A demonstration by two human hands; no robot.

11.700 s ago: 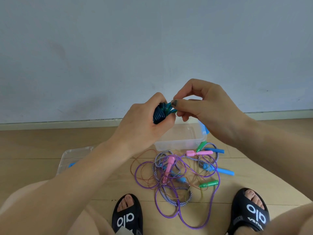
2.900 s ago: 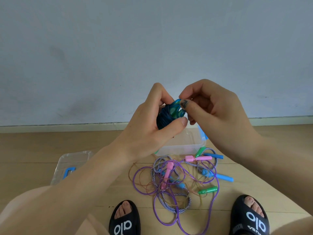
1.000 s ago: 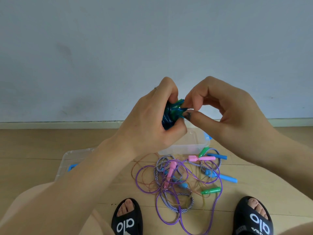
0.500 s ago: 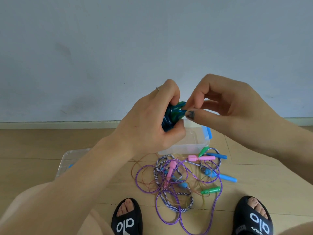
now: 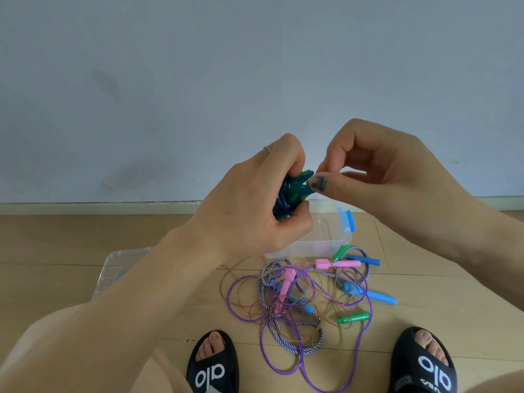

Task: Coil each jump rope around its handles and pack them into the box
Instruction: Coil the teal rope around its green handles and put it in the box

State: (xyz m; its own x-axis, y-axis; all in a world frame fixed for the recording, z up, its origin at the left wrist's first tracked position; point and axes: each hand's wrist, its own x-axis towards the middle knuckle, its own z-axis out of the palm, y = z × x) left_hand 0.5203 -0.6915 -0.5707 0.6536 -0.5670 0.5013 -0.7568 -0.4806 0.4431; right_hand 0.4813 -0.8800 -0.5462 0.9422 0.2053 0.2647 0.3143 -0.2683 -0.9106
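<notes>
Sitting on a wooden floor [image 5: 85,236] facing a pale blue-grey wall [image 5: 255,66], feet in black slides [image 5: 212,367] down at the bottom edge. Left hand [image 5: 255,205] wrapped tight around a dark blue coiled jump rope [image 5: 286,202], bundle mostly buried in the fist, only the shiny coils and the teal-green handle tips poking out toward the right. Thin ring on one finger of that hand. Right hand [image 5: 380,171] pinched narrow, thumb and forefinger closed right at the handle tips; can't tell for sure whether a bit of cord is caught between them or just touching. Dark smudge on the thumbnail. Both hands up in the air, above and just in front of the clear plastic box [image 5: 326,239], which sits open on the floor with a blue latch [image 5: 347,219] on its right end. Nothing readable inside the box from here, half hidden behind the left hand. Clear lid [image 5: 119,268] flat on the floor off to the left, partly under the left forearm. Just this side of the box, a tangled heap: purple rope [image 5: 283,361] looping widest, a blue-and-white striped rope [image 5: 289,344], thin brownish cord, plus pink handles [image 5: 337,263], blue handles [image 5: 377,296] and green handles [image 5: 354,317] scattered through it, all uncoiled.
</notes>
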